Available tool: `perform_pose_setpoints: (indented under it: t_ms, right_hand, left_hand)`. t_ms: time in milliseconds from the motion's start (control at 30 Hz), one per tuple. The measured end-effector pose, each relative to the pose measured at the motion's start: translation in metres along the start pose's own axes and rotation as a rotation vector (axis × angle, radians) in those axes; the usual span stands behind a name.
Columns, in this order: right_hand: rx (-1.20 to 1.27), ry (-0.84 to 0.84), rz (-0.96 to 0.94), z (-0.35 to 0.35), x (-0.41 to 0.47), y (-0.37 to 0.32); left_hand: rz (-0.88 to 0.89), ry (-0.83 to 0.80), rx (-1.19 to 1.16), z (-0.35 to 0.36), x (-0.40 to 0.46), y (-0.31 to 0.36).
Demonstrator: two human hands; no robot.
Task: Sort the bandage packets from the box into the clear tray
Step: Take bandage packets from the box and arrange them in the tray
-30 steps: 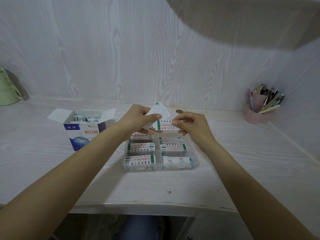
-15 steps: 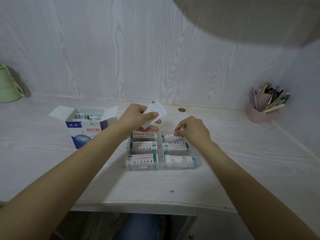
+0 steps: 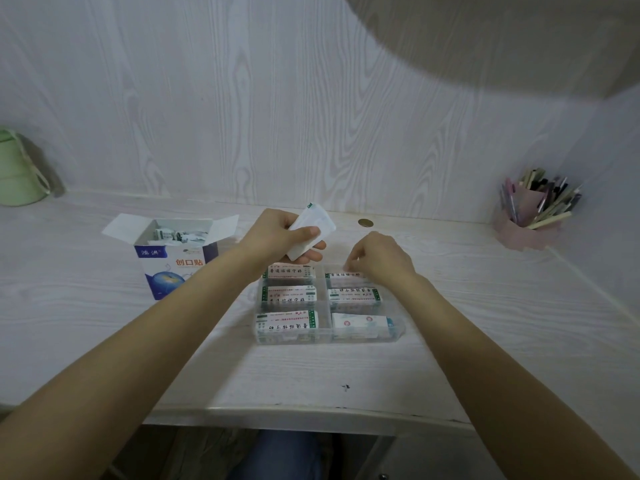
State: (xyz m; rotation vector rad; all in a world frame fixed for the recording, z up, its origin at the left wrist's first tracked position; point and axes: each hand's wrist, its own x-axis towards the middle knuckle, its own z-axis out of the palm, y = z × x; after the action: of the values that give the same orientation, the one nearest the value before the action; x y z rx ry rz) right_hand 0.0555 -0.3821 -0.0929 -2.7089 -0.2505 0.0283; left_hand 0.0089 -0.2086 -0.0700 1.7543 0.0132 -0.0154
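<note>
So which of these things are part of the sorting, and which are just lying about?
Part of the job: box; clear tray; packets in left hand; packet under right hand.
Lying about: pen holder; green jug; coin.

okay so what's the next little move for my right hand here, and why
Probably let go and lift the right hand: its packet already lies in the clear tray's far right compartment, and the left hand holds a stack of packets to draw from.

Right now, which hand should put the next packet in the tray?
Probably the right hand: it is at the clear tray's far right compartment, placing a packet, and nearly free. The left hand grips the spare packets.
</note>
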Motion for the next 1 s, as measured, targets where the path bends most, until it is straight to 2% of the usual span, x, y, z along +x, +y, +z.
perform_pose_setpoints:
  t_ms: [100, 167, 233, 333, 433, 567, 800, 1000]
  right_hand:
    - [0.687, 0.080, 0.005, -0.013, -0.012, -0.002]
    - [0.910, -0.001, -0.015, -0.019, -0.020, -0.006]
    - [0.940, -0.029, -0.066, -0.018, -0.024, -0.009]
    - [0.951, 0.080, -0.095, -0.015, -0.025, -0.010]
    - [0.911, 0.176, -0.157, -0.014, -0.026, -0.008]
    - [0.892, 0.240, -0.219, -0.015, -0.027, -0.006]
    - [0.906, 0.182, -0.107, -0.016, -0.026, -0.007]
    - [1.030, 0.189, -0.031, -0.014, -0.029, -0.004]
  left_hand:
    - [0.031, -0.019, -0.005, -0.002, 0.000, -0.003]
    - [0.050, -0.054, 0.000, 0.000, -0.001, -0.004]
    - [0.081, -0.094, 0.039, 0.003, -0.002, -0.004]
    - [0.095, -0.147, 0.001, 0.008, -0.004, -0.003]
    - [0.036, -0.146, -0.114, 0.010, -0.006, -0.002]
    - [0.027, -0.129, -0.083, 0.011, -0.007, 0.001]
    - [0.042, -0.109, -0.059, 0.009, -0.005, 0.002]
    - [0.013, -0.181, -0.097, 0.008, -0.007, 0.002]
